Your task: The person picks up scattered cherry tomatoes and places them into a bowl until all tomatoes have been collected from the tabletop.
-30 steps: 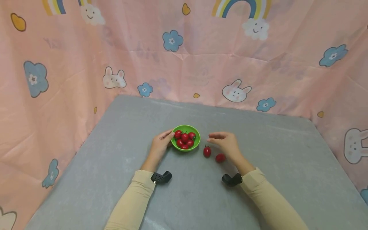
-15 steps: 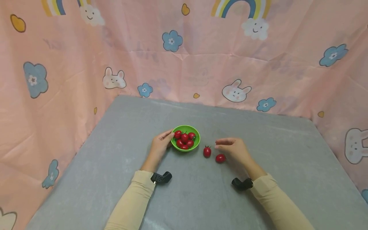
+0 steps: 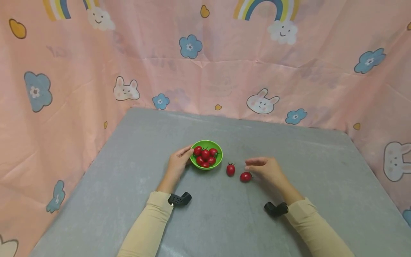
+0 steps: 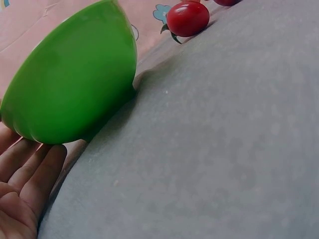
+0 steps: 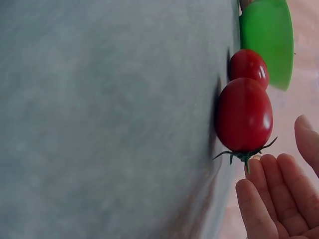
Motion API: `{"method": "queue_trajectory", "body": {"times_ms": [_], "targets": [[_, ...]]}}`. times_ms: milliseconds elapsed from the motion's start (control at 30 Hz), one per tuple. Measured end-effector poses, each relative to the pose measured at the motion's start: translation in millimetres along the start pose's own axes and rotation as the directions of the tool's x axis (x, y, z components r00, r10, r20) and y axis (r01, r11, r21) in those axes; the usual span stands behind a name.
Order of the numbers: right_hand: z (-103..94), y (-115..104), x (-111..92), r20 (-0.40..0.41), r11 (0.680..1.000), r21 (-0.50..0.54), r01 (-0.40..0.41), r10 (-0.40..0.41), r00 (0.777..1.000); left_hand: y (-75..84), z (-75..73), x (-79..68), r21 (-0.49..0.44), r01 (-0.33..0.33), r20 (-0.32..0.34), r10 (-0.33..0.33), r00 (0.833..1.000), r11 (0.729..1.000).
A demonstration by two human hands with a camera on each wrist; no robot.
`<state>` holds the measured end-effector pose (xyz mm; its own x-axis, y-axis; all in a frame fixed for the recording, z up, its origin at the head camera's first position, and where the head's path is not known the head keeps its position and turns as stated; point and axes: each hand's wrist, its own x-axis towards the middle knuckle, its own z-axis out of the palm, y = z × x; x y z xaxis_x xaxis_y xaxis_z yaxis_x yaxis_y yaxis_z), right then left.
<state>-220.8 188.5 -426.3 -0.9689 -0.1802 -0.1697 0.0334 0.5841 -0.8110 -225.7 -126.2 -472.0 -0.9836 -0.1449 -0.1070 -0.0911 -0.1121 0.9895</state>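
My left hand (image 3: 176,166) grips the left side of a small green bowl (image 3: 214,144), its thumb at the rim. In the left wrist view the fingers (image 4: 37,172) lie against the bowl's lower side. Several red cherry tomatoes (image 3: 205,154) are heaped inside. Two loose ones lie on the table to the right of the bowl: an upright-looking cherry tomato (image 3: 230,170) and a sideways cherry tomato (image 3: 245,177). My right hand (image 3: 269,171) hovers just beyond and right of the sideways one, holding nothing. In the right wrist view its fingers (image 5: 286,196) extend close to that tomato's green stem.
A grey table (image 3: 205,221) spreads beneath everything. Behind it and on both sides hangs a pink curtain (image 3: 224,71) printed with rabbits, flowers and rainbows. Each wrist wears a black camera mount, the left mount (image 3: 179,199) and the right mount (image 3: 276,209).
My right hand has drawn back to the right and nearer to me, from beside the bowl to the sideways tomato. The left hand and bowl have stayed put.
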Motion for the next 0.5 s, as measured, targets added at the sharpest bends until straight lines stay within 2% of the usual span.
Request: {"method": "queue_trajectory", "body": {"times_ms": [500], "targets": [[-2.7,11,-3,0.056,0.999,-0.009,-0.036,0.037,0.998,-1.2,0.2,-0.3,0.008,-0.006,0.002,0.006,1.000,1.000]]}}
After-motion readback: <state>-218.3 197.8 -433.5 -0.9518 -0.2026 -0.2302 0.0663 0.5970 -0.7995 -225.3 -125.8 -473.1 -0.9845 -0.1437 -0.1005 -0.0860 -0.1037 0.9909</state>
